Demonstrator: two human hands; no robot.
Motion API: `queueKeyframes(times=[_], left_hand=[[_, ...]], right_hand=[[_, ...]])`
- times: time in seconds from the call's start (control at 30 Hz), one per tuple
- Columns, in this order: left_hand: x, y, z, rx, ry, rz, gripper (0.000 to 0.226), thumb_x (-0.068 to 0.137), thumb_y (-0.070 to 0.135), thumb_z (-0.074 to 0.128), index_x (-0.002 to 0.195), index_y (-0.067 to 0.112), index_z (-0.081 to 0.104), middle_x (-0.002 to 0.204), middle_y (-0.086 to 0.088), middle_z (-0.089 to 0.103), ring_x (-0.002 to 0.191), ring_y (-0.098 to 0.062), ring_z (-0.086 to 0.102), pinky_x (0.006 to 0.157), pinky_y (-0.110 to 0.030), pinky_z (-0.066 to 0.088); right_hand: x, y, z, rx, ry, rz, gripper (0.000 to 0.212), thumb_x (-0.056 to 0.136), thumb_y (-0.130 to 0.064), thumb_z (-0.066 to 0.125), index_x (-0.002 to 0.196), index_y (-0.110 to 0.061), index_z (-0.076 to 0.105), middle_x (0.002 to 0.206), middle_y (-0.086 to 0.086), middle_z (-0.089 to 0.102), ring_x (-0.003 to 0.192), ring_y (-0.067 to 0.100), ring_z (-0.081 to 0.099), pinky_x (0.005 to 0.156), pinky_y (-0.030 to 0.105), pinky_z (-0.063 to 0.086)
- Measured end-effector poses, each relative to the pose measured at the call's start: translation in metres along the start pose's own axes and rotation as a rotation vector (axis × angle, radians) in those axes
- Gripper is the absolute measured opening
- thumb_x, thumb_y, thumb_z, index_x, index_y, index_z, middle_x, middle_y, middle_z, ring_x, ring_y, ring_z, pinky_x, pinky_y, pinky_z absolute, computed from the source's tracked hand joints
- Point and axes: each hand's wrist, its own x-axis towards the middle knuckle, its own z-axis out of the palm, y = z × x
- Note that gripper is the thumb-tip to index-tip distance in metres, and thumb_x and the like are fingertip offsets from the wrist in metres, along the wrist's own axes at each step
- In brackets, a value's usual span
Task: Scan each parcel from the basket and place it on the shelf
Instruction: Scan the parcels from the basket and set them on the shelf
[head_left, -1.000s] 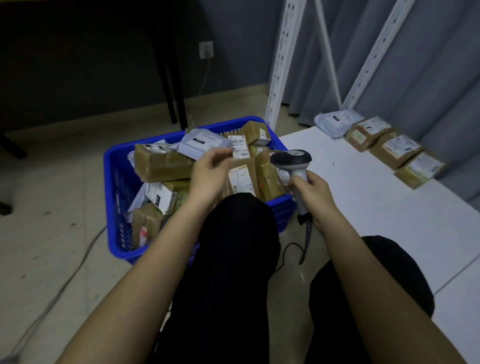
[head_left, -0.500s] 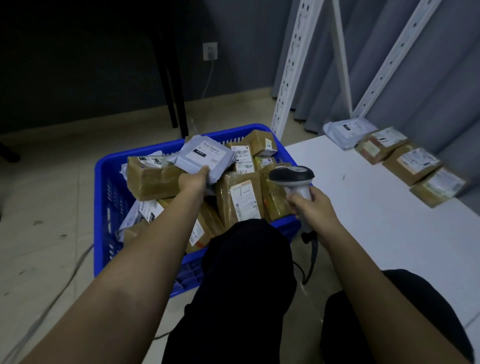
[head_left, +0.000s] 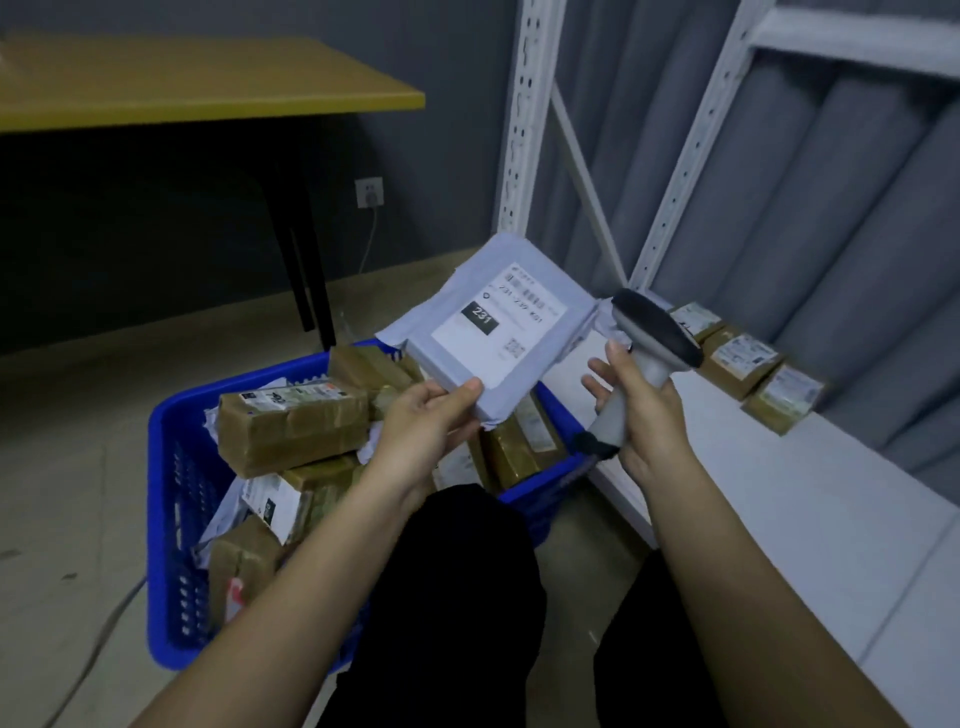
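Head view. Left hand (head_left: 423, 423): raised over the basket, thumb on top and fingers beneath, pinching the lower corner of a grey mailer parcel (head_left: 498, 332). The parcel is held in the air above the basket's far right corner, tilted, label face up; the label (head_left: 501, 317) carries a black block reading "231". Right hand (head_left: 647, 410): at 3 o'clock from the parcel, fingers wrapped around the pale handle of a handheld scanner (head_left: 649, 343), index finger extended loosely; the scanner's dark head sits just beside the parcel's right edge, not touching it as far as can be told. Both forearms reach forward from the bottom of the frame over dark-trousered knees. Blue basket (head_left: 171, 519): on the floor at 9 o'clock from the knees, heaped with brown taped parcels (head_left: 296, 423) and white-labelled packets. Shelf (head_left: 831, 519): white lower board at 3 o'clock from the basket, with white perforated uprights (head_left: 524, 119) rising at 12 o'clock. Row of brown labelled parcels (head_left: 748, 364) lying side by side on the shelf near its back edge. Grey curtain (head_left: 857, 208) behind the shelf. Yellow-topped table (head_left: 208, 78) with dark legs at 11 o'clock; wall socket (head_left: 370, 192) with a plugged cable on the dark wall. Floor pale tile.
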Motion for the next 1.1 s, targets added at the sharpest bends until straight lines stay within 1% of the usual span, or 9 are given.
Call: queueKeyframes(times=[0.1, 0.23, 0.37, 0.47, 0.57, 0.7, 0.8, 0.97, 1.1], left_hand=[[-0.009, -0.007, 0.034, 0.003, -0.108, -0.020, 0.012, 0.086, 0.016, 0.068, 0.081, 0.013, 0.057, 0.094, -0.009, 0.070, 0.083, -0.012, 0.069, 0.067, -0.019, 0.057], [-0.020, -0.019, 0.065, 0.012, -0.257, -0.139, 0.013, 0.088, 0.020, 0.066, 0.096, 0.010, 0.061, 0.106, -0.010, 0.070, 0.090, -0.016, 0.069, 0.083, -0.029, 0.055], [-0.031, -0.014, 0.074, 0.204, -0.148, -0.094, 0.067, 0.088, 0.038, 0.063, 0.142, 0.010, 0.036, 0.136, -0.007, 0.052, 0.109, -0.020, 0.058, 0.095, -0.035, 0.044], [-0.020, -0.005, 0.069, 0.404, -0.120, 0.044, 0.090, 0.083, 0.049, 0.064, 0.150, 0.012, 0.017, 0.149, -0.005, 0.038, 0.132, -0.024, 0.041, 0.103, -0.034, 0.035], [-0.016, 0.002, 0.071, 0.503, -0.313, -0.060, 0.058, 0.088, 0.034, 0.065, 0.135, 0.008, 0.044, 0.129, -0.003, 0.057, 0.115, -0.018, 0.056, 0.100, -0.036, 0.045], [-0.019, 0.001, 0.083, 0.575, -0.417, -0.084, 0.015, 0.091, 0.013, 0.061, 0.106, 0.012, 0.060, 0.103, -0.001, 0.068, 0.092, -0.013, 0.064, 0.072, -0.026, 0.054], [-0.019, -0.004, 0.093, 0.533, -0.352, -0.013, 0.020, 0.091, 0.008, 0.060, 0.110, 0.013, 0.055, 0.100, 0.001, 0.064, 0.095, -0.015, 0.061, 0.083, -0.033, 0.053], [-0.001, -0.009, 0.105, 0.594, -0.122, 0.114, 0.025, 0.090, 0.011, 0.063, 0.113, 0.008, 0.052, 0.109, -0.006, 0.057, 0.105, -0.024, 0.055, 0.094, -0.041, 0.048], [0.013, -0.013, 0.110, 0.605, -0.050, 0.142, 0.031, 0.089, 0.012, 0.064, 0.118, 0.005, 0.056, 0.117, -0.012, 0.061, 0.106, -0.029, 0.058, 0.090, -0.043, 0.051]], right_hand=[[-0.010, -0.016, 0.003, 0.104, -0.004, -0.099, 0.052, 0.078, -0.022, 0.078, 0.124, -0.013, 0.057, 0.111, 0.003, 0.071, 0.097, 0.020, 0.070, 0.083, 0.034, 0.055], [-0.017, -0.025, -0.012, 0.119, 0.178, -0.159, 0.062, 0.070, -0.007, 0.083, 0.125, -0.007, 0.055, 0.114, 0.006, 0.069, 0.099, 0.020, 0.069, 0.086, 0.041, 0.057], [-0.027, -0.035, -0.043, -0.028, 0.203, -0.223, 0.064, 0.068, -0.009, 0.085, 0.125, -0.007, 0.055, 0.114, 0.000, 0.067, 0.101, 0.017, 0.065, 0.090, 0.038, 0.054], [-0.037, -0.043, -0.066, -0.171, 0.160, -0.251, 0.056, 0.072, -0.006, 0.082, 0.123, -0.005, 0.057, 0.112, 0.001, 0.066, 0.100, 0.018, 0.065, 0.088, 0.035, 0.053], [-0.044, -0.047, -0.081, -0.277, 0.081, -0.272, 0.056, 0.073, -0.004, 0.081, 0.124, -0.004, 0.058, 0.116, 0.003, 0.067, 0.103, 0.020, 0.065, 0.089, 0.038, 0.054], [-0.048, -0.052, -0.090, -0.351, 0.069, -0.296, 0.055, 0.078, -0.004, 0.077, 0.127, -0.006, 0.053, 0.120, 0.004, 0.063, 0.104, 0.019, 0.061, 0.085, 0.032, 0.051], [-0.049, -0.056, -0.094, -0.390, 0.126, -0.278, 0.057, 0.080, -0.013, 0.077, 0.130, -0.012, 0.050, 0.123, 0.003, 0.059, 0.109, 0.021, 0.058, 0.093, 0.040, 0.051], [-0.059, -0.064, -0.106, -0.425, 0.106, -0.187, 0.040, 0.082, -0.021, 0.075, 0.115, -0.011, 0.056, 0.093, 0.003, 0.065, 0.060, 0.009, 0.060, 0.052, 0.016, 0.049], [-0.069, -0.067, -0.116, -0.447, 0.081, -0.137, 0.034, 0.078, -0.023, 0.079, 0.105, -0.010, 0.063, 0.078, 0.002, 0.061, 0.049, 0.010, 0.054, 0.050, 0.022, 0.046]])
